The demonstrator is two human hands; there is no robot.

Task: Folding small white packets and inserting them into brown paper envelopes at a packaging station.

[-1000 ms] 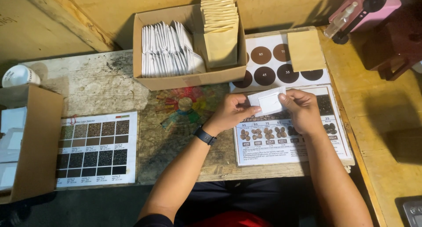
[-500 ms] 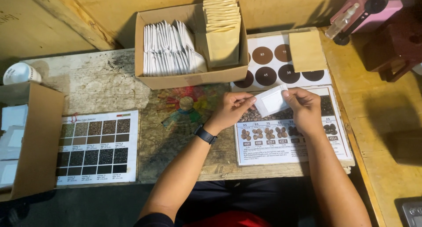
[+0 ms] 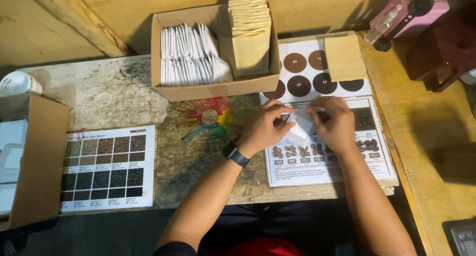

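Observation:
Both my hands grip one small white paper sachet (image 3: 301,127) just above a printed chart of bean pictures (image 3: 369,159) on the wooden table. My left hand (image 3: 265,128), with a dark watch at the wrist, pinches the sachet's left side. On its right side, my right hand (image 3: 337,124) closes over the top edge and hides much of it. The sachet is tilted and partly covered by my fingers.
A cardboard box (image 3: 208,90) behind my hands holds several white sachets (image 3: 191,55) and brown envelopes (image 3: 250,30). A sheet of brown circles (image 3: 307,72) with a tan pouch (image 3: 345,57) lies at the back right. A colour-grid chart (image 3: 106,166) and an open carton (image 3: 34,161) sit left.
The sachet has gone from held up flat and fully visible to lower, tilted and mostly covered by my fingers. Both hands have drawn closer together over the chart.

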